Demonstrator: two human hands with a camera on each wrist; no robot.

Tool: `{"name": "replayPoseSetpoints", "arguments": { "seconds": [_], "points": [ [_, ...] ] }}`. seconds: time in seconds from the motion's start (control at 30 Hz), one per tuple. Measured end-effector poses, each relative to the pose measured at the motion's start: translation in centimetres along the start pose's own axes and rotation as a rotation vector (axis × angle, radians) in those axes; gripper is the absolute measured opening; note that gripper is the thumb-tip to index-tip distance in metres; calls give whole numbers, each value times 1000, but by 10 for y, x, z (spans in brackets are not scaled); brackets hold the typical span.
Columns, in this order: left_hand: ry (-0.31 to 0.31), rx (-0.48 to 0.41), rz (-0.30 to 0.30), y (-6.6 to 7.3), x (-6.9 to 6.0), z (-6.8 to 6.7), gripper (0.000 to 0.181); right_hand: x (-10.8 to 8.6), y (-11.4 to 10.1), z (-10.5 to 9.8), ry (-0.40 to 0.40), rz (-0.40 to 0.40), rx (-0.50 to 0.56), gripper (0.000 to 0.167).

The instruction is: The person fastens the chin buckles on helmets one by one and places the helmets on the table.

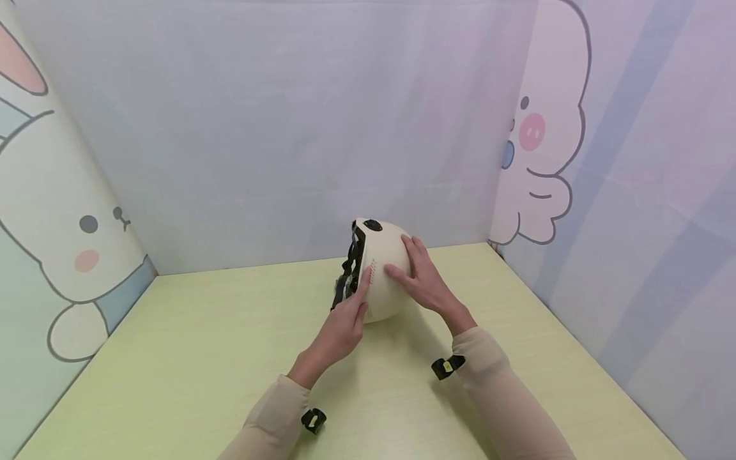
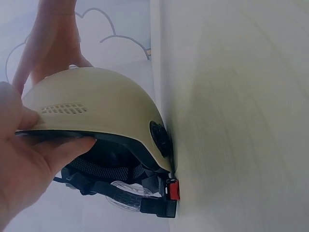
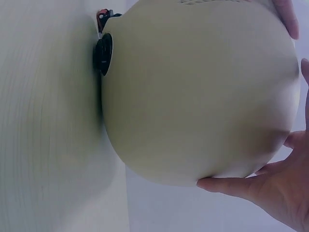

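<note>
A cream helmet is on its side on the table, its open side facing left in the head view. My left hand grips the rim. In the left wrist view the thumb reaches inside the rim, the other fingers on the shell. My right hand holds the rounded crown with thumb and fingers spread apart; in the right wrist view its fingers curve along the shell. Black straps and a red buckle hang at the opening. A round black fitting is close to the tabletop.
The pale yellow-green table extends around the helmet. A plain fabric backdrop rises behind it, with cartoon-printed side panels at left and right. Small black devices are worn at both wrists.
</note>
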State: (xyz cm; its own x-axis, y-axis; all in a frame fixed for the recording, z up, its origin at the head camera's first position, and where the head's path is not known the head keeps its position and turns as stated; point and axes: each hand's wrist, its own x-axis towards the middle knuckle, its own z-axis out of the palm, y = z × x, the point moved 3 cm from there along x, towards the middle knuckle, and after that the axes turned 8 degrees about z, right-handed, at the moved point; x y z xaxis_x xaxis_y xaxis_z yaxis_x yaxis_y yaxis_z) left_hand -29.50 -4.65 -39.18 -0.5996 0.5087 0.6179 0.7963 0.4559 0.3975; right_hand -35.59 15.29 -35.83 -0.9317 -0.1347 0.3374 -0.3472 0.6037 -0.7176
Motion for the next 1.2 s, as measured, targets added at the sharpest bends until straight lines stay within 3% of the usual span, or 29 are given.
{"name": "replayPoseSetpoints", "arguments": {
  "seconds": [0.2, 0.4, 0.67, 0.93, 1.2],
  "points": [
    [-18, 36, 15, 1, 0, 2, 72, 0, 1, 0, 7, -2, -13, 85],
    [5, 20, 24, 1, 0, 1, 71, 0, 2, -1, 9, 1, -12, 84],
    [23, -12, -39, -1, 0, 1, 73, 0, 0, -1, 8, 26, -19, 84],
    [123, -204, -118, -9, -1, -2, 67, -1, 2, -1, 14, 42, -14, 85],
    [231, -293, -210, -24, -6, -6, 60, 0, 3, 0, 19, 41, 10, 84]
  ]
}}
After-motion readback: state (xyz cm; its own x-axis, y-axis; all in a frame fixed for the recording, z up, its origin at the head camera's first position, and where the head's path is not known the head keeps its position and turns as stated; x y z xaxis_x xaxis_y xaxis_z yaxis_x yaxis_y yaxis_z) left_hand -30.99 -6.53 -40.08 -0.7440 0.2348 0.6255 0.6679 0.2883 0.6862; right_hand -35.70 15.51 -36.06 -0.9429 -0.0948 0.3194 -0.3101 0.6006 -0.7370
